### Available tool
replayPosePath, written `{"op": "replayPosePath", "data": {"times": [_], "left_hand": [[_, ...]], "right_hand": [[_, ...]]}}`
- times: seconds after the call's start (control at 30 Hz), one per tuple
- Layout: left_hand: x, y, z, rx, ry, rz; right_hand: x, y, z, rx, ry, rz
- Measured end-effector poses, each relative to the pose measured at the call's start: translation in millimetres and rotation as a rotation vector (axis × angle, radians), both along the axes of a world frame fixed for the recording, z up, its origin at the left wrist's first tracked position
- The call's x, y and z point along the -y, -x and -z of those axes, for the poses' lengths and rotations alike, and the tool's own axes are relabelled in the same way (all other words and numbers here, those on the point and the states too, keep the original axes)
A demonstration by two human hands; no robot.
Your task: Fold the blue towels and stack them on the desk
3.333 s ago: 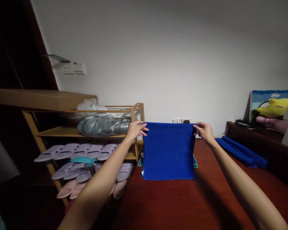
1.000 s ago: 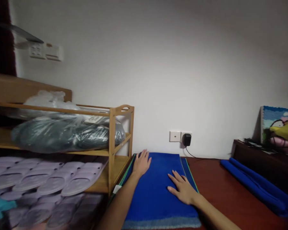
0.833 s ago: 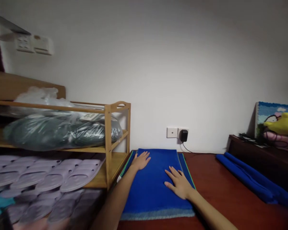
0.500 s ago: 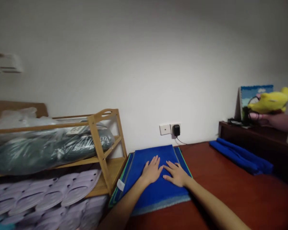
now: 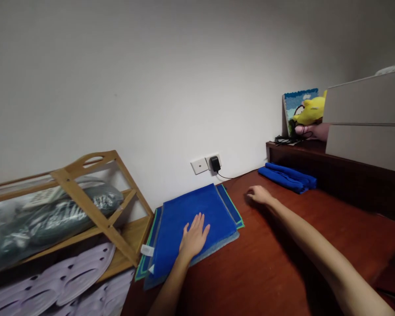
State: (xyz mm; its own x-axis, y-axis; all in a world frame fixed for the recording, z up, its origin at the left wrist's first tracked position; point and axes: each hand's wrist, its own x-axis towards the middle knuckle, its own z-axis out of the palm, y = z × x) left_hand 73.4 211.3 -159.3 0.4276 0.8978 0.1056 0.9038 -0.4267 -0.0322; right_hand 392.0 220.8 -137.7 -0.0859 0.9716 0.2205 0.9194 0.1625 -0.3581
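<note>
A blue cloth (image 5: 184, 206) lies flat on top of other cloths, some with green-edged borders (image 5: 233, 211). My left hand (image 5: 195, 235) rests on its near part, palm down and fingers spread. White tags (image 5: 147, 250) stick out at the stack's left side. To the right of the stack, my right hand (image 5: 259, 194) is low over the red-brown table (image 5: 250, 263), its fingers loosely bent and nothing visible in them. Beyond that hand lies a folded blue cloth (image 5: 285, 176), apart from it, against the dark wooden ledge.
On the left stands a wooden rack (image 5: 92, 206) with a plastic-wrapped bundle (image 5: 69, 215) and lilac clogs (image 5: 82, 272). A black plug (image 5: 214, 163) sits in the wall socket, its cord trailing right. Grey-white boxes (image 5: 368, 101) and a yellow plush toy (image 5: 311, 110) are on the ledge.
My right hand has left the blue cloth and moved right, over the bare table toward the folded cloth. My left hand stays on the stack, nearer its front edge. The view has turned right.
</note>
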Motion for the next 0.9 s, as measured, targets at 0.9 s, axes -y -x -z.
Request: {"op": "replayPosePath", "data": {"times": [0.9], "left_hand": [[23, -2, -13.3, 0.111, -0.317, 0.105]], "right_hand": [[158, -73, 17.0, 0.596, -0.083, 0.207]]}}
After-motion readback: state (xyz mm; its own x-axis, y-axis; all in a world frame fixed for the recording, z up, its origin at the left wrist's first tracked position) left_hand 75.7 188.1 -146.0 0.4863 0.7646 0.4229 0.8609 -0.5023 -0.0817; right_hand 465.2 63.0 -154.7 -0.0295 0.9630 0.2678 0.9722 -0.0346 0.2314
